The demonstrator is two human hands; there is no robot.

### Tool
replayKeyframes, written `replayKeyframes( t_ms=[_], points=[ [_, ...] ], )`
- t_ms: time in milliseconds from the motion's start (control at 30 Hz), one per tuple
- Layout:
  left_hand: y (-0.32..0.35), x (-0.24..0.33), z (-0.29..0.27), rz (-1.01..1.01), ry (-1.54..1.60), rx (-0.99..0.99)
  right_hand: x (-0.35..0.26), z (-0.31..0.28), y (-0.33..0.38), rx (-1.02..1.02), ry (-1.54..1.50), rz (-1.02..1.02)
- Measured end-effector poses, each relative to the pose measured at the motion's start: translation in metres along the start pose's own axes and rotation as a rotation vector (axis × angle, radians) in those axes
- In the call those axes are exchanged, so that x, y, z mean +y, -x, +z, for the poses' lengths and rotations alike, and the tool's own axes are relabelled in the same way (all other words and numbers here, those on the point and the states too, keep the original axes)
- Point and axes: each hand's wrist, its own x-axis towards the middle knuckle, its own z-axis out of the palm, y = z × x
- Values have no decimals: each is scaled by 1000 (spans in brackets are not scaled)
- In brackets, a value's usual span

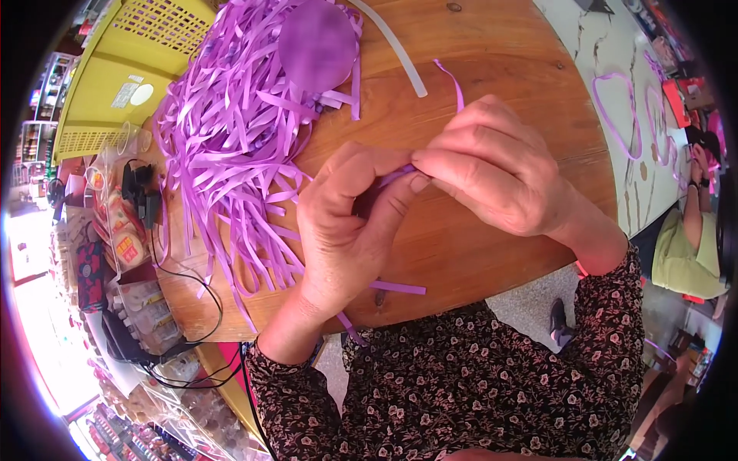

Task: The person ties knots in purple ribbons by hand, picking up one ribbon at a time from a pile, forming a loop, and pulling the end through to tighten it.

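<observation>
Just inside the worktop's near edge, a loose purple strip poked out beside the wrist of the left hand; whether it joined the held piece, I couldn't tell. Farther in, a meeting of fingertips! That left hand, curled, pinched a purple ribbon between thumb and forefinger; the right hand pinched at the same spot, and a ribbon tail curled out past its knuckles toward the far edge. Featherlight stuff, by the look of it: soft, limp, its sheen hinting at slipperiness, hardly fragile but quick to crease. Best hold was flat, right between the fingertips. Leftward lay a tangled ribbon heap, and past it, by the left edge, a yellow basket.
</observation>
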Motion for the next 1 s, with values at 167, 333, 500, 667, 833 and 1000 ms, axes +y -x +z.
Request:
replayKeyframes(
  t_ms=[167,333,500,667,833,1000],
  points=[
    [0,17,-9,27,-328,-109,-2,-17,0,-80,41,-13],
    [6,5,-68,154,-518,-17,22,-63,25,-88,319,193],
    [21,3,-131,103,-569,142,71,-134,93,49,346,533],
    [41,-16,-171,-36,-325,424,91,-175,145,111,442,782],
    [47,-13,-193,-27,-245,533,100,-192,174,272,201,934],
    [39,-18,-190,-75,470,590,91,-187,162,501,-162,921]
  ],
)
